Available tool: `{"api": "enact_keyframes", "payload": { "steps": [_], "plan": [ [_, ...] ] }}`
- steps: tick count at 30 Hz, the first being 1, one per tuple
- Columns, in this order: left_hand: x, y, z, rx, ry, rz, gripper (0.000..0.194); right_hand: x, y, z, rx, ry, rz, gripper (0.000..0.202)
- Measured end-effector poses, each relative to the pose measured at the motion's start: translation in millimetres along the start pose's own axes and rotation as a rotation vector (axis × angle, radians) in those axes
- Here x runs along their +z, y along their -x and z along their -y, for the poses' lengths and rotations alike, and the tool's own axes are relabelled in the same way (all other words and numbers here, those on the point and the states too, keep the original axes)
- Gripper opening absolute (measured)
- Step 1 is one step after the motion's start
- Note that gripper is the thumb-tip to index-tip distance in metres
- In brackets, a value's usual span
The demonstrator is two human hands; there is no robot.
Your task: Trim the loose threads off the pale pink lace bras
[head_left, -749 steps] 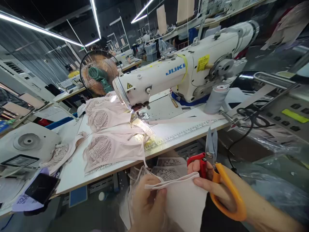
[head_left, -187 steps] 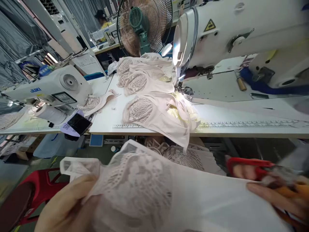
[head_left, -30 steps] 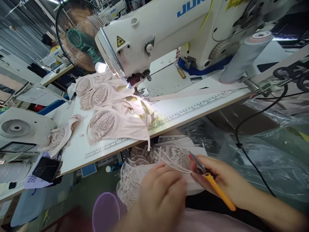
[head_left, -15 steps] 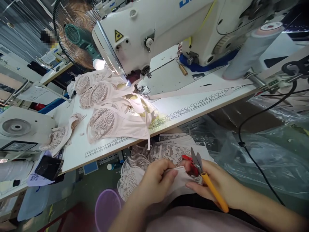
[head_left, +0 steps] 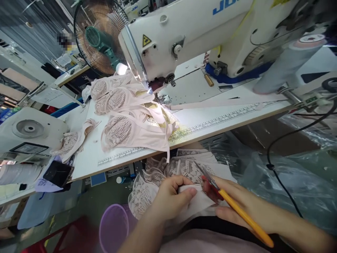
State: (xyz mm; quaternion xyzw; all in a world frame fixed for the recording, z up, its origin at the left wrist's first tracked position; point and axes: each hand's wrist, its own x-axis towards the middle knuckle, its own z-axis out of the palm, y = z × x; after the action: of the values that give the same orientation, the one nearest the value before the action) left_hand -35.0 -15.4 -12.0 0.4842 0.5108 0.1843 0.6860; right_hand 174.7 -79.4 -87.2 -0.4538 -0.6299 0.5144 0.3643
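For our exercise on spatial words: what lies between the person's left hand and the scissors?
In the head view, pale fabric, pinched by the left hand, lies between it and the scissors.

"JUKI" is printed on the rear machine (head_left: 137,10); on the near machine (head_left: 189,26), cut-off "JU" and a warning triangle (head_left: 146,40) are shown.

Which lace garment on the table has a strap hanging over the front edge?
The frontmost garment: its strap drops over the table's edge. The garments behind it and the one by the left sewing machine show none there.
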Motion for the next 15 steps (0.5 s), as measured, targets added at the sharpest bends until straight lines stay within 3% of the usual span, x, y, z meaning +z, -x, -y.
{"api": "enact_keyframes", "payload": {
  "steps": [3, 6, 10, 15],
  "plan": [
    [3.4, -2, 3, -0.043, 0.104, -0.025, 0.041, -23, 6, -12, -0.049, 0.084, 0.174, 0.046],
    [5.0, -4, 5, -0.030, 0.185, -0.063, 0.036, -38, 7, -9, -0.045, 0.156, 0.304, 0.039],
    [5.2, -7, 9, -0.002, 0.199, -0.096, 0.027, -40, 4, 11, -0.022, 0.258, 0.337, 0.040],
    [5.3, -9, 13, -0.016, 0.133, -0.125, 0.018, -35, -5, 36, 0.048, 0.444, 0.340, 0.055]
  ]
}}
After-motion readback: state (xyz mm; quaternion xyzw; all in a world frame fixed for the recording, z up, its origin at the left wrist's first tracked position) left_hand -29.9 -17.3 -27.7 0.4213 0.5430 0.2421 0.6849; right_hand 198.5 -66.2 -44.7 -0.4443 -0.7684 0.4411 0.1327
